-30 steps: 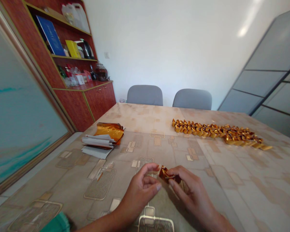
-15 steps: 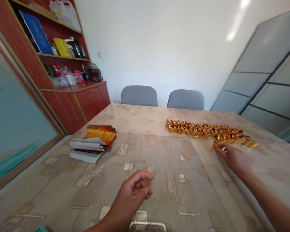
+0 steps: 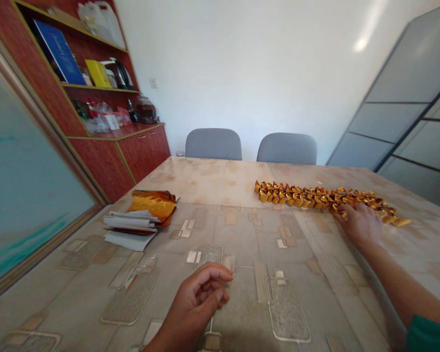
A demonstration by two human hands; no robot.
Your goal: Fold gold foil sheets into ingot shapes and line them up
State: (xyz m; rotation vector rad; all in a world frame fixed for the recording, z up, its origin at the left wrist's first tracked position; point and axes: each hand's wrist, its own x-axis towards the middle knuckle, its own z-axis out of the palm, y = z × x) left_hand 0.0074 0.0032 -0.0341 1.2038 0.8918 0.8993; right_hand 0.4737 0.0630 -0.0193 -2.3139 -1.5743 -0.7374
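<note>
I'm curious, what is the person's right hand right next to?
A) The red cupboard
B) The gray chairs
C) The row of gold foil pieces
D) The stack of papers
C. The right hand rests at the near edge of the row of gold foil pieces.

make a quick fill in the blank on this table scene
The right hand touches the row of folded gold foil near its ____ end. The left hand holds ____. The stack of papers lies on the ____ side of the table. Behind the table stand ____ grey chairs.

Answers: right; nothing; left; two
</note>
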